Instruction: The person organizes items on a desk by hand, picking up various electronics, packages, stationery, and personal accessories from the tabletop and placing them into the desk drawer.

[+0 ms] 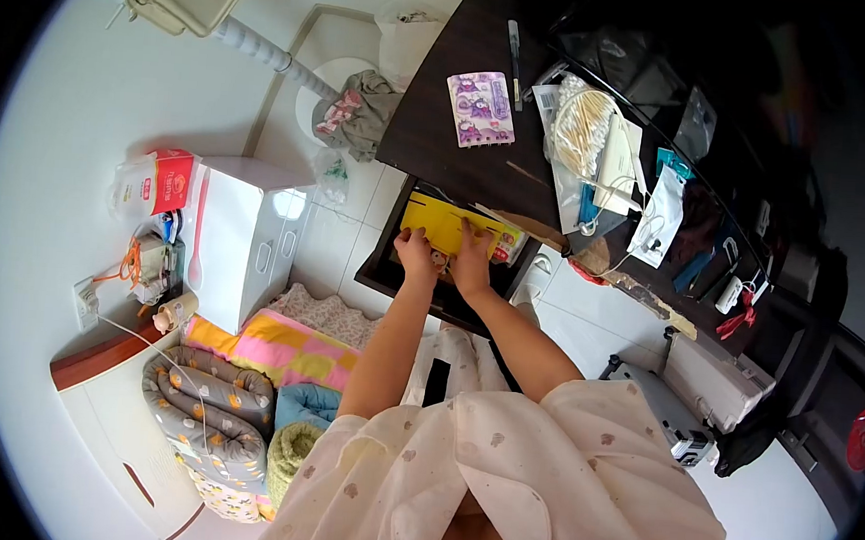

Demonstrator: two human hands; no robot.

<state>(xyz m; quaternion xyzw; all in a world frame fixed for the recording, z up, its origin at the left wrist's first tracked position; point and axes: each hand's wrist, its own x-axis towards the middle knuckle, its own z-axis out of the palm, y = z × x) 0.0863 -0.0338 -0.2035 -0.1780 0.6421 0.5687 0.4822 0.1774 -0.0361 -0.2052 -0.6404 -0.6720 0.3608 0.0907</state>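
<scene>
A dark drawer [380,274] stands pulled out below the edge of the dark desk. In it is a flat, bright yellow sheet or booklet [440,216] with a few dark marks; its exact kind cannot be told. My left hand [418,254] has its fingers curled closed at the near left edge of the yellow piece. Close beside it, my right hand [471,261] pinches the same piece nearer its right side. A colourful printed item [506,245] lies by the right hand, partly hidden. Other drawer contents below the hands are mostly covered.
On the dark desk [426,119] lie a purple patterned notebook [481,108], a pen [514,63] and a bag of cotton swabs [583,128]. A white box [229,246] and rolled bedding [208,400] are at left. A grey case [658,411] stands at right.
</scene>
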